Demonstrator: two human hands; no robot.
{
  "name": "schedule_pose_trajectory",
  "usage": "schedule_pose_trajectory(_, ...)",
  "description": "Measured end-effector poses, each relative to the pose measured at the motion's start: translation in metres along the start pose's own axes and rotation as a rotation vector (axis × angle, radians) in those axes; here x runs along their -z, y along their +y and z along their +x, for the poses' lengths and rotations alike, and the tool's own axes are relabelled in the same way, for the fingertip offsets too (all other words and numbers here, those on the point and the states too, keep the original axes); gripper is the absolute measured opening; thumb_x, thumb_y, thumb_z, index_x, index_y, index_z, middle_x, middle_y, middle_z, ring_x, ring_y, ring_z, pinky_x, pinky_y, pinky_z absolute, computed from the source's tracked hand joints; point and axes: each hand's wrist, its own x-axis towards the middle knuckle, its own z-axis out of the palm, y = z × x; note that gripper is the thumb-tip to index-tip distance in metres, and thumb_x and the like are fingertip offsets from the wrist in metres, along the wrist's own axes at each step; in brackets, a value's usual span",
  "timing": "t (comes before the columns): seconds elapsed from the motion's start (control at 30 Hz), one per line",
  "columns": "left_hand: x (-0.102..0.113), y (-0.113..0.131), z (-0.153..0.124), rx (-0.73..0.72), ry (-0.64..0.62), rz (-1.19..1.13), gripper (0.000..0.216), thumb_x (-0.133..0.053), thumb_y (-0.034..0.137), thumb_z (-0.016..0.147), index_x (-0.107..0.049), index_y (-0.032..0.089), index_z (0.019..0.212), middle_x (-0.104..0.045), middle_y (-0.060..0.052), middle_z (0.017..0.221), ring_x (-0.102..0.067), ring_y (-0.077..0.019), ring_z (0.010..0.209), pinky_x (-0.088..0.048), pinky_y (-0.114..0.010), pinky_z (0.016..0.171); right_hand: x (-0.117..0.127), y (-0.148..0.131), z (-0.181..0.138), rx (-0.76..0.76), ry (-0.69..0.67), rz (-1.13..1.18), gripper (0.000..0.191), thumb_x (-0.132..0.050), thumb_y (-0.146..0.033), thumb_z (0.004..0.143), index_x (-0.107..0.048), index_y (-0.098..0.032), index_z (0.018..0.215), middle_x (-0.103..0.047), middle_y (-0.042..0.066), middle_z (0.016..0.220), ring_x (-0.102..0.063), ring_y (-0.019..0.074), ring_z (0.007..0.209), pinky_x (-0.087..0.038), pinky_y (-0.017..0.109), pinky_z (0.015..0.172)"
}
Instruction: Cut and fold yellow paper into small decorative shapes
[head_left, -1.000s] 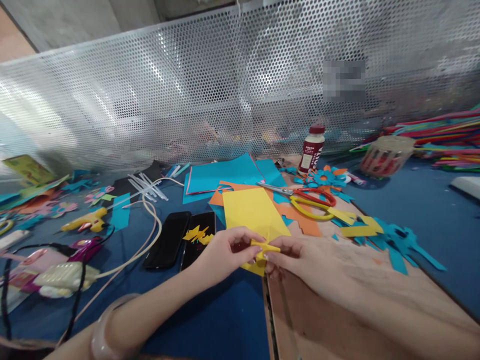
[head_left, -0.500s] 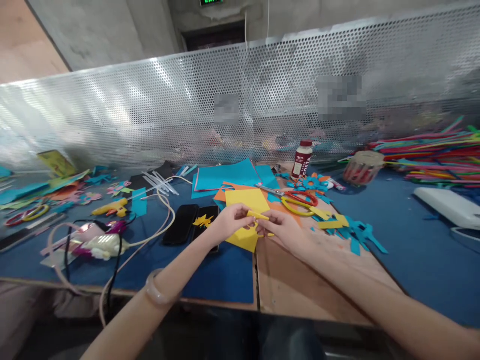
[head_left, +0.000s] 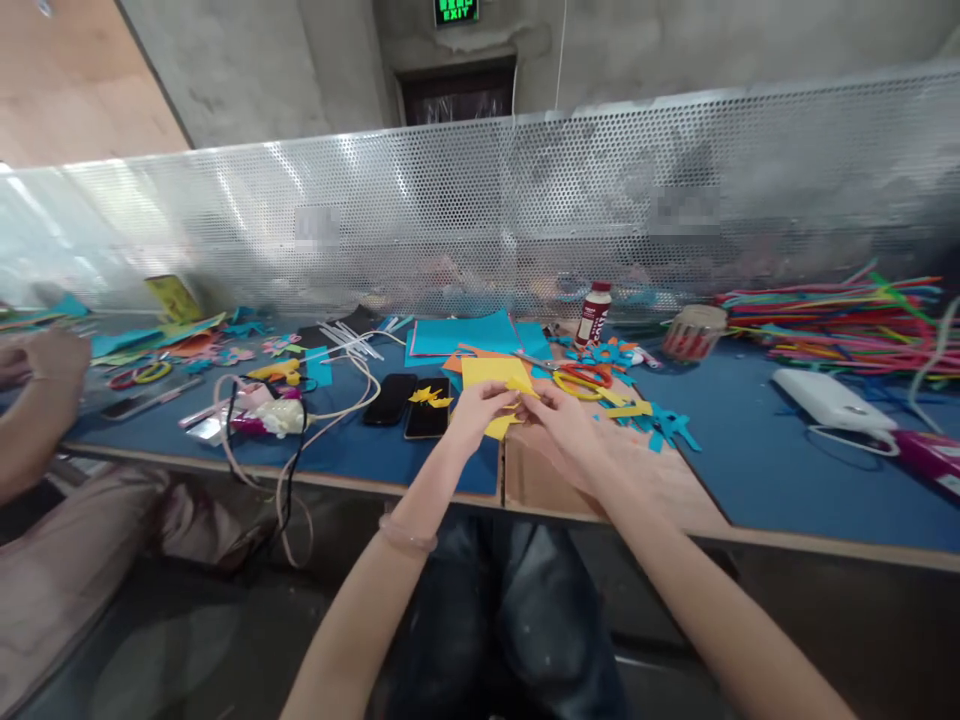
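Note:
My left hand (head_left: 480, 410) and my right hand (head_left: 556, 415) meet over the near middle of the table. Between their closed fingertips they pinch a small piece of yellow paper (head_left: 519, 385), partly hidden by the fingers. Just beyond and beneath them lies a yellow paper sheet (head_left: 486, 370). To the left, yellow paper cut-outs (head_left: 430, 397) rest on a dark phone (head_left: 426, 423), beside another phone (head_left: 388, 398). Scissors with yellow and red handles (head_left: 585, 378) lie to the right of the sheet, near yellow strips (head_left: 628, 410) and blue cut paper (head_left: 670, 425).
Blue sheets (head_left: 465, 334) and a dark red bottle (head_left: 594, 312) stand behind. A clear tub (head_left: 694, 334), colourful pipe cleaners (head_left: 832, 325) and a white device (head_left: 831, 402) are right. Leftward lie a yellow glue gun (head_left: 275, 372) and looping cables (head_left: 367, 380). Another person's hand (head_left: 60, 352) appears far left.
The view has shifted, showing more of my lap and a person at the left. Both hands still hold the yellow paper, which now shows its broader face instead of a narrow roll-like shape.

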Motion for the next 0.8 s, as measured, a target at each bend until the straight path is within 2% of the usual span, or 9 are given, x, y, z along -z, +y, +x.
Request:
schedule_pose_trajectory(0.13,-0.005,-0.008,-0.019,-0.013,0.092,0.089,0.034,-0.073,0.03,0.063,-0.065,0.01,0.088,-0.066,-0.011,0.09,-0.06,-0.0152,0.076,-0.046,-0.027,0.071,-0.004,0.004,-0.028,0.077,0.068,-0.243,0.035,-0.052,-0.045,0.081,-0.059,-0.015,0.097,-0.065,0.008,0.09,-0.06,0.0172,0.077,-0.047,0.03,0.071)
schedule_pose_trajectory(0.27,-0.006,-0.015,-0.039,-0.082,0.03,0.22,0.032,-0.069,0.032,0.067,-0.067,0.009,0.089,-0.067,-0.011,0.087,-0.059,-0.0152,0.075,-0.045,-0.026,0.069,-0.008,0.014,-0.046,0.156,0.183,-0.311,0.035,-0.048,-0.043,0.084,-0.06,-0.017,0.103,-0.064,0.01,0.105,-0.059,0.0191,0.092,-0.045,0.031,0.08)
schedule_pose_trajectory(0.37,-0.007,-0.02,-0.05,-0.127,-0.017,0.264,0.032,-0.067,0.032,0.068,-0.067,0.008,0.089,-0.067,-0.01,0.084,-0.058,-0.015,0.072,-0.044,-0.025,0.067,-0.01,0.019,-0.051,0.179,0.215,-0.322,0.034,-0.05,-0.041,0.083,-0.063,-0.016,0.102,-0.065,0.011,0.103,-0.06,0.0197,0.091,-0.045,0.031,0.08)
schedule_pose_trajectory(0.47,-0.006,-0.023,-0.055,-0.144,-0.014,0.312,0.032,-0.066,0.035,0.068,-0.068,0.008,0.087,-0.067,-0.008,0.077,-0.057,-0.0142,0.067,-0.043,-0.025,0.064,-0.01,0.022,-0.053,0.183,0.189,-0.301,0.032,-0.051,-0.039,0.082,-0.065,-0.015,0.098,-0.067,0.01,0.096,-0.061,0.0199,0.086,-0.046,0.032,0.078)
schedule_pose_trajectory(0.63,-0.005,-0.024,-0.056,-0.181,0.002,0.324,0.03,-0.07,0.037,0.064,-0.068,0.011,0.079,-0.067,-0.007,0.078,-0.059,-0.0155,0.07,-0.044,-0.026,0.066,-0.007,0.024,-0.053,0.179,0.179,-0.246,0.029,-0.054,-0.038,0.08,-0.068,-0.016,0.093,-0.069,0.007,0.091,-0.061,0.0202,0.083,-0.046,0.031,0.074)
schedule_pose_trajectory(0.8,-0.003,-0.025,-0.055,-0.155,0.001,0.29,0.03,-0.072,0.034,0.062,-0.069,0.011,0.08,-0.068,-0.007,0.076,-0.06,-0.0156,0.069,-0.045,-0.027,0.067,-0.006,0.025,-0.055,0.195,0.161,-0.203,0.029,-0.057,-0.039,0.078,-0.069,-0.017,0.093,-0.069,0.006,0.091,-0.06,0.0197,0.082,-0.045,0.03,0.075)
